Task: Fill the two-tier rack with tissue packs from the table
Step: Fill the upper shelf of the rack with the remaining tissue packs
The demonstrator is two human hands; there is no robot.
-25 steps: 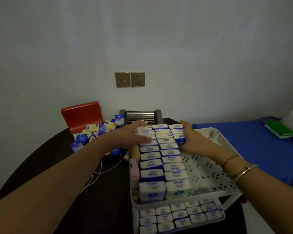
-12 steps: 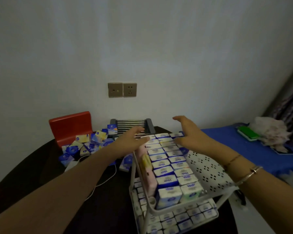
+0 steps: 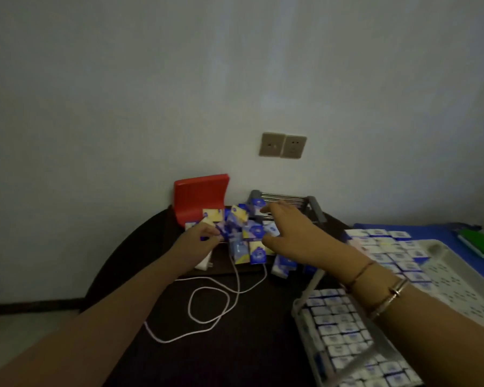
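Both my hands have left the white perforated two-tier plastic rack (image 3: 456,277) and gone back to the loose heap of blue-and-yellow tissue packs (image 3: 245,233) on the dark table: left hand (image 3: 200,238) pinches one pack, right hand (image 3: 287,233) hovers spread (top tier half bare).

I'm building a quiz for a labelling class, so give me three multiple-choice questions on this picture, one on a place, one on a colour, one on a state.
1. Where is the loose pile of tissue packs?
A. on the blue cloth
B. on the dark table in front of the red tray
C. on the floor

2. What colour is the tray against the wall?
A. red
B. green
C. white

3. How is the right hand?
A. clenched in a fist
B. fingers spread over the pile
C. gripping the rack post

Key: 1 B, packs lie below the tray; 2 A, plainly red; 3 B, fingers are extended.
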